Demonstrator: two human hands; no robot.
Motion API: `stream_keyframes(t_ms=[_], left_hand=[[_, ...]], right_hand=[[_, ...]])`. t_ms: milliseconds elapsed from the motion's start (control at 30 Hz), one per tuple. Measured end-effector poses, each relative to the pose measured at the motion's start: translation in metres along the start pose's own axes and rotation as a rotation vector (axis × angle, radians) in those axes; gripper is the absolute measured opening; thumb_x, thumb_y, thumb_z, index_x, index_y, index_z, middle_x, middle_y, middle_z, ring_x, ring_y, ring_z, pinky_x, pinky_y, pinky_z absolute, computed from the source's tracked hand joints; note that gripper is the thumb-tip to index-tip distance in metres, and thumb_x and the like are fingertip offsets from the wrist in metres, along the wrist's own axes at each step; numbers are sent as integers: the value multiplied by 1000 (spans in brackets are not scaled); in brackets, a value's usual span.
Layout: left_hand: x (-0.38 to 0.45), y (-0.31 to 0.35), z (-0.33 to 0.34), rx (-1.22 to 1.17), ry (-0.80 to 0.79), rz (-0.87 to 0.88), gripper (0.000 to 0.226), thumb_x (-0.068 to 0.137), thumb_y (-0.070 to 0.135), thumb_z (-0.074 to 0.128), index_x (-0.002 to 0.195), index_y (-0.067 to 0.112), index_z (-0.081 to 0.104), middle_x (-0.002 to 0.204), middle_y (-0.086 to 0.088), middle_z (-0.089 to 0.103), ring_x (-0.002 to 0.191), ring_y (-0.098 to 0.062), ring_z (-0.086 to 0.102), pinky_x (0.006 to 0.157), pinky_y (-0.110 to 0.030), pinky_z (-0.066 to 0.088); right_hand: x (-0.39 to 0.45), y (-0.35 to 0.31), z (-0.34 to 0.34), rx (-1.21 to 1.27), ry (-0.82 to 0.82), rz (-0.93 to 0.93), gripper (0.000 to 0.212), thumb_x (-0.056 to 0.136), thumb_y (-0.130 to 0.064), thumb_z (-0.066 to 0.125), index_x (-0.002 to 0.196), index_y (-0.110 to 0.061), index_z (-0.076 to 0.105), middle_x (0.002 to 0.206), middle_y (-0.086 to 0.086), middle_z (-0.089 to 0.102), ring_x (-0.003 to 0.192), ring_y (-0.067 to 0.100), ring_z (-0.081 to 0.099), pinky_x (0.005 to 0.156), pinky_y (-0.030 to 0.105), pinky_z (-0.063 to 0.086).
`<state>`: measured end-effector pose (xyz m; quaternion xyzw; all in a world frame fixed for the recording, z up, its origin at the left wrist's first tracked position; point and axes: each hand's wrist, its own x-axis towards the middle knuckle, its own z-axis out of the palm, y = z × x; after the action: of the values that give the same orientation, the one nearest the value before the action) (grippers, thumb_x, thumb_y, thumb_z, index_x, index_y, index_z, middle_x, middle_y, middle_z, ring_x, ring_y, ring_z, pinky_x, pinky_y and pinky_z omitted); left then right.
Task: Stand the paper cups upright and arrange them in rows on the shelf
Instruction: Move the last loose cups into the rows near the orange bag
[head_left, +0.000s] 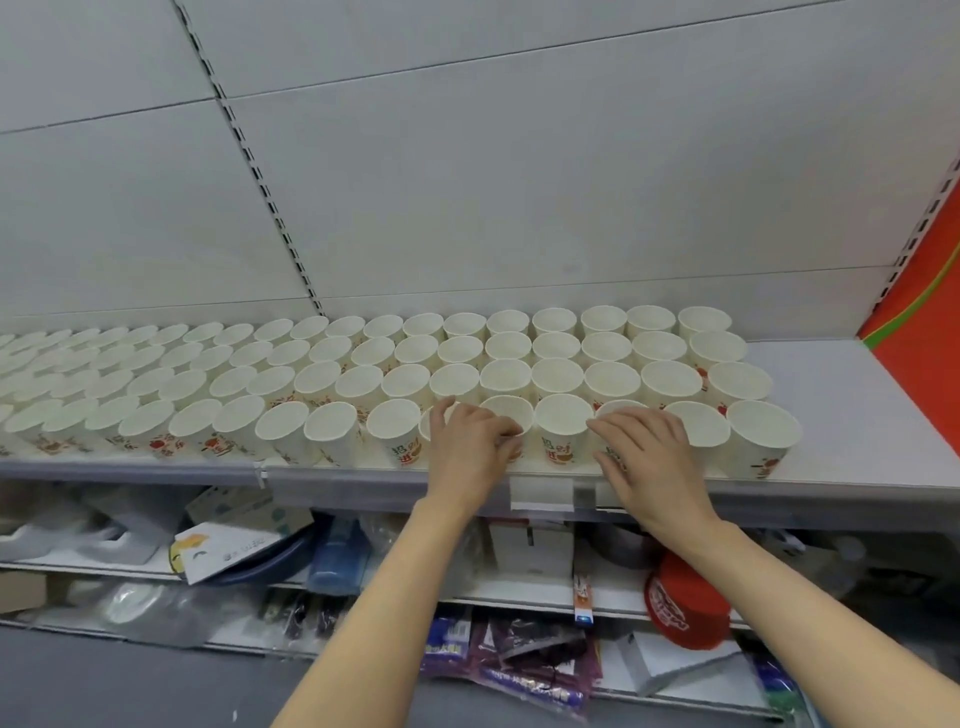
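Observation:
Several white paper cups with red and orange print stand upright in rows on the white shelf (852, 415), from the far left to about three quarters across. My left hand (470, 447) wraps around a front-row cup (431, 418), which it mostly hides. My right hand (649, 457) lies with spread fingers over another front-row cup (621, 407). Between the two hands stands a cup (563, 421) with its print showing. The rightmost front cup (763, 431) stands near the bare end of the shelf.
The shelf's right end is bare white up to a red side panel (919, 291). Below the shelf edge (363, 480) lower shelves hold boxes, packets, a blue bottle (335, 561) and a red tub (685, 603). A grey slotted back wall rises behind the cups.

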<state>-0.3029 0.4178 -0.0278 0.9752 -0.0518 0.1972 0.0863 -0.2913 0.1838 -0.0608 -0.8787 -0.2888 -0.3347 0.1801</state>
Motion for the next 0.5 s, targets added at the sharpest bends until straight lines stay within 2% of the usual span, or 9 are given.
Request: stream_keyframes(t_ms=[67,133,267,333,400,500], left_hand=[[2,-3,3,-42,3,54,19,88,47,60,94,34,73,89,11,70,100,-15,58,107,-36,13],[1,-10,4,-90,36,92,26,84,52,63,98,33,73,96,11,71,102,-15,59,107,-38,17],[-10,-46,-11,-177,166,43,44,81,65,54,109,35,68,109,15,68,106,-11,56,101,-36,31],[-22,-75,-19,-151,163,6,44,81,60,54,114,34,65,114,14,65,108,-14,54,99,-35,31],[-32,-107,-24,-132,104,-39,39,81,48,63,118,34,63,118,14,62,112,-15,52,99,-35,28],[-36,-136,-25,-73,21,-40,34,78,35,73,111,33,66,112,12,65,109,-18,55,97,-34,25]], right_hand=[[6,-10,5,-19,31,18,31,88,-23,55,115,-13,66,114,1,65,109,25,55,95,36,33],[12,-21,11,-29,59,28,31,88,-24,55,115,-13,67,113,1,66,109,24,54,94,37,35],[28,-49,26,-10,91,8,30,87,-23,57,115,-13,67,112,0,66,108,23,53,90,38,38],[35,-66,34,12,93,-23,29,89,-22,55,113,-12,67,109,0,66,104,24,52,86,35,39],[43,-85,46,22,93,-64,26,89,-21,56,110,-12,68,105,1,66,99,24,52,82,33,38],[54,-110,66,35,79,-102,22,88,-20,58,104,-11,69,101,1,66,94,24,50,79,33,37]])
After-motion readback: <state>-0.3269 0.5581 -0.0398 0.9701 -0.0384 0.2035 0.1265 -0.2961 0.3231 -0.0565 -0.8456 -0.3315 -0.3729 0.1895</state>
